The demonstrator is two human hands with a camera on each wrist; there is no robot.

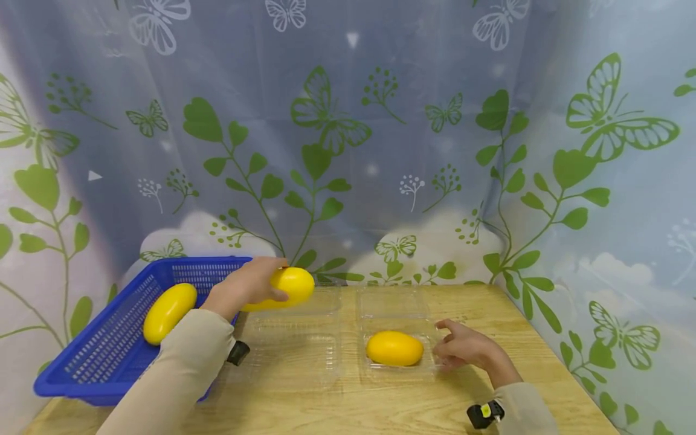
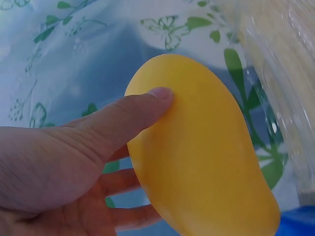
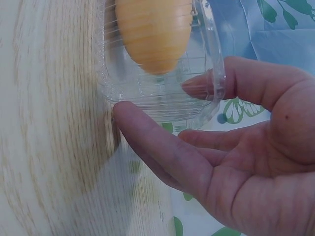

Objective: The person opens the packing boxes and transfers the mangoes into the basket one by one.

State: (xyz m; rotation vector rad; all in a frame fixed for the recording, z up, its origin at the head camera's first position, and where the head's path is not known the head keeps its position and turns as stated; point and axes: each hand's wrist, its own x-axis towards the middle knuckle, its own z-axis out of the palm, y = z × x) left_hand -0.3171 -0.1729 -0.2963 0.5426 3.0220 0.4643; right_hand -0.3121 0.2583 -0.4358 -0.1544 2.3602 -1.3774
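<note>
My left hand (image 1: pixel 247 287) grips a smooth yellow mango (image 1: pixel 296 285) above the table, by the blue basket's right rim. In the left wrist view the thumb lies across the mango (image 2: pixel 197 147), with fingers behind it. My right hand (image 1: pixel 467 347) is at the right end of a clear plastic clamshell box (image 1: pixel 375 370) with its lid raised behind. In the right wrist view one fingertip (image 3: pixel 120 109) touches a lower corner, and another digit overlaps the side wall of the box (image 3: pixel 162 101). Inside this box lies an orange-yellow mango (image 1: pixel 395 348).
At the left stands a blue perforated basket (image 1: pixel 92 356) with another yellow mango (image 1: pixel 170 313) in it. A second clear clamshell box (image 1: pixel 296 350) sits on the wooden table (image 1: pixel 348 411) between basket and filled box. A butterfly-print curtain (image 1: pixel 348 181) rises behind the table.
</note>
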